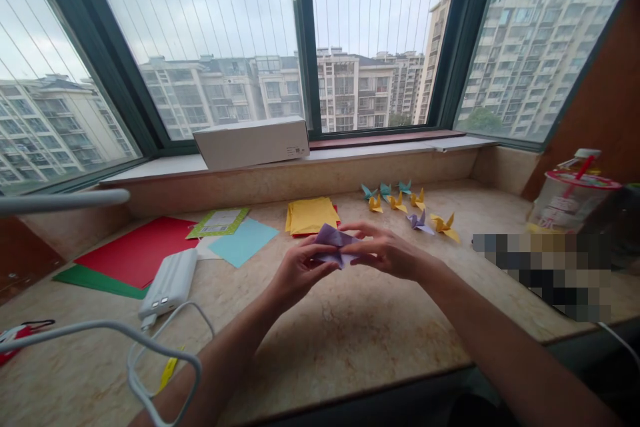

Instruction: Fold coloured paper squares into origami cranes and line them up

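Observation:
A partly folded purple paper [332, 241] is held above the stone counter [350, 340] between both hands. My left hand [298, 271] pinches its lower left side with closed fingers. My right hand [387, 251] grips its right side, thumb and fingers pressed onto the paper. Behind the hands lies a stack of yellow paper [311, 215] on a red sheet. To the right stand several finished paper cranes [406, 207] in blue, yellow and purple.
Red paper [143, 251], green paper [93, 279] and a light blue sheet [243, 241] lie at the left. A white power bank [169, 283] with a white cable [150, 347] sits near them. A white box [253, 141] rests on the sill. A plastic cup [570, 197] stands at the right.

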{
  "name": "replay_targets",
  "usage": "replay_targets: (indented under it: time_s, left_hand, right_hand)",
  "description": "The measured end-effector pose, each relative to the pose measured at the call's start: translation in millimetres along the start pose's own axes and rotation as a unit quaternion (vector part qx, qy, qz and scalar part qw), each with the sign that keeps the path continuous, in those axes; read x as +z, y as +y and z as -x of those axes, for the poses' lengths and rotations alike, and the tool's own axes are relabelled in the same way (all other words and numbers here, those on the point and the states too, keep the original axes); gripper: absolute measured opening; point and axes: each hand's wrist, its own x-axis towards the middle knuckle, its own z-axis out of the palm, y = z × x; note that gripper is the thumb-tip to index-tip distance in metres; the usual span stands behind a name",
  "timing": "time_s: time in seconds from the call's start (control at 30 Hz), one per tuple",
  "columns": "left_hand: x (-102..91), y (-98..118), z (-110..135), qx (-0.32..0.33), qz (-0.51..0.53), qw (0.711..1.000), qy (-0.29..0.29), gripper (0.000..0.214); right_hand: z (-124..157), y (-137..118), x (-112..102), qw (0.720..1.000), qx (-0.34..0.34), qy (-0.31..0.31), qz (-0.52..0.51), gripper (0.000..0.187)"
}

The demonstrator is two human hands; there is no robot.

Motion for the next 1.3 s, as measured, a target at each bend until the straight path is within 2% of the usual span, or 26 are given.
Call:
replay_targets:
  time_s: [0.13,0.23,0.4,0.57,0.67,0.83,1.0,1.13,1.23,1.3]
  left_hand:
    - [-1.3,-1,-1,0.02,-0.04,0.999,-0.002,0.023]
    - [-0.6,0,-1,0.024,-0.046,0.999,-0.003,0.021]
    - [0.8,3,-1,0.034,-0.067,0.997,0.01,0.019]
    - [-0.3,1,-2,0.039,-0.101,0.993,0.044,0.02]
    - [-2.2,-3,-4,0.046,-0.111,0.991,0.065,0.018]
    - [-6.3,-2,-4,0.046,-0.142,0.985,0.088,0.019]
    - [-8.5,2,-6,0.049,-0.148,0.985,0.076,0.018]
    - [-9.6,3,-8,0.06,-0.151,0.985,0.061,0.015]
    - [-10.7,3,-8,0.054,-0.141,0.986,0.069,0.015]
    - [-10.7,3,-7,0.047,-0.127,0.987,0.087,0.015]
  right_hand:
    - [-1,-6,-4,1.0,-0.018,-0.016,0.007,0.026]
    - [-1,-5,-5,1.0,-0.005,-0.003,-0.007,0.02]
    - [-2,3,4,0.996,0.026,0.075,-0.048,0.015]
    - [-4,11,13,0.978,0.119,0.156,-0.074,0.02]
    - [-3,16,13,0.976,0.137,0.149,-0.086,0.024]
    - [-1,24,8,0.981,0.1,0.117,-0.115,0.023]
    - [0,28,2,0.979,0.103,0.093,-0.152,0.021]
    - [4,30,-6,0.97,0.145,0.054,-0.186,0.024]
    - [5,32,-10,0.953,0.194,0.091,-0.216,0.028]
    - [4,33,-10,0.938,0.213,0.156,-0.226,0.031]
